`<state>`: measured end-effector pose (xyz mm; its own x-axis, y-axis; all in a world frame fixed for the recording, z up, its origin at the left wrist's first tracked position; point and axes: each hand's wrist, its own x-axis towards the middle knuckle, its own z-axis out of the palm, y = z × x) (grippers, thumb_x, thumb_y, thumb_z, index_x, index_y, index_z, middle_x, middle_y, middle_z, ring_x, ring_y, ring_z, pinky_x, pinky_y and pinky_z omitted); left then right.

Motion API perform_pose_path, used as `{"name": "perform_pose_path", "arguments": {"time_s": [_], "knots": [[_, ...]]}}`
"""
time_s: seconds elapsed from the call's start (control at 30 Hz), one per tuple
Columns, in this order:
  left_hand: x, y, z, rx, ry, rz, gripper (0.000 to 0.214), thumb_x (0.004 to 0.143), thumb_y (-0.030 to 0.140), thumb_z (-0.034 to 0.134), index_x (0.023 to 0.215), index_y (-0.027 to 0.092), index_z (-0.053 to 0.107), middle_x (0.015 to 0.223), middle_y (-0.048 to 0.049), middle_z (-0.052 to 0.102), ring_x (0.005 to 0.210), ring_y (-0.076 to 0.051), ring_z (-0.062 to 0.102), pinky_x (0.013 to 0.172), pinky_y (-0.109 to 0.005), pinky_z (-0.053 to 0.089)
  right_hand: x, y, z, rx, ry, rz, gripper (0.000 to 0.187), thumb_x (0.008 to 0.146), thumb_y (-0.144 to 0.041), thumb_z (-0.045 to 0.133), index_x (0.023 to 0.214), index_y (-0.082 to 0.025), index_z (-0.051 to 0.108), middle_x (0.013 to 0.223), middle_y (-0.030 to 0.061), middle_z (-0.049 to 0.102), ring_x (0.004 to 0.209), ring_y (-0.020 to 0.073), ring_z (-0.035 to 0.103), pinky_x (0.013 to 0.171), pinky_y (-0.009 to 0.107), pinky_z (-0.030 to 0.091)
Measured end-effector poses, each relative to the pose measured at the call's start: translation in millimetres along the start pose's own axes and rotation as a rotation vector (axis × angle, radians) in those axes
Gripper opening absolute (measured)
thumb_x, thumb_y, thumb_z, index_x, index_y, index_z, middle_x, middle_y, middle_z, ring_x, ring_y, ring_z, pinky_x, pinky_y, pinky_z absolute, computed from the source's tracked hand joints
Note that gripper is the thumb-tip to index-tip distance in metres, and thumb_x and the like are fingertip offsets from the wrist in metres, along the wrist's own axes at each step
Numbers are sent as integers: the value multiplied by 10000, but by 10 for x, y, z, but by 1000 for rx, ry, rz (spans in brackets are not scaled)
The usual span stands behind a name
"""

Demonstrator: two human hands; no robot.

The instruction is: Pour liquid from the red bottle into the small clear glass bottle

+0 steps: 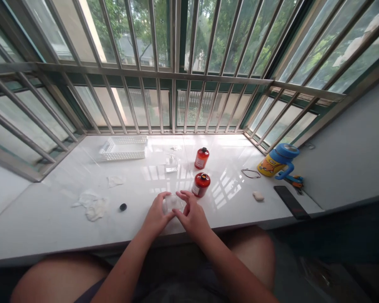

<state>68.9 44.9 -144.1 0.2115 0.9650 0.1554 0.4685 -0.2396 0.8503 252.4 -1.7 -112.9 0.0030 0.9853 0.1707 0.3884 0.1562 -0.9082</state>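
Near the front edge of the white counter, both my hands are around a small clear container [169,204]; its exact kind is hard to make out. My left hand [157,213] grips its left side with thumb and fingers. My right hand [192,212] curves over the right side, thumb near the left thumb. Just beyond the right fingers stands an uncapped red bottle [201,188]. A second red bottle [201,160] with a black top stands behind it. A clear glass bottle [171,165] is upright farther back. To the left lies a round black cap [123,207].
Crumpled tissues [94,207] and a smaller tissue [115,181] lie left, before a white basket [124,155]. At right are a blue-yellow flask [273,162], a cord loop [251,174], a beige lump [258,196] and a phone [291,203]. Window bars [173,75] edge the back.
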Motion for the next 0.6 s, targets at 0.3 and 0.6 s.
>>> {"name": "perform_pose_path", "arguments": {"time_s": [0.3,0.6], "knots": [[-29,61,-6,-55,11,-28,638,777,332,858,1331,242,555,1399,-111,650,1344,-318,618,1170,-500,476,237,143,197,-72,159,44,449,853,-382,795,1179,-257,514,1073,26,795,661,176,617,716,362,526],[-77,47,-20,62,-17,6,916,714,279,919,1506,243,459,1481,-150,609,1407,-356,582,1204,-559,457,216,184,233,-154,213,-47,447,868,-473,798,1132,-228,534,996,34,759,613,165,605,641,342,523]]}}
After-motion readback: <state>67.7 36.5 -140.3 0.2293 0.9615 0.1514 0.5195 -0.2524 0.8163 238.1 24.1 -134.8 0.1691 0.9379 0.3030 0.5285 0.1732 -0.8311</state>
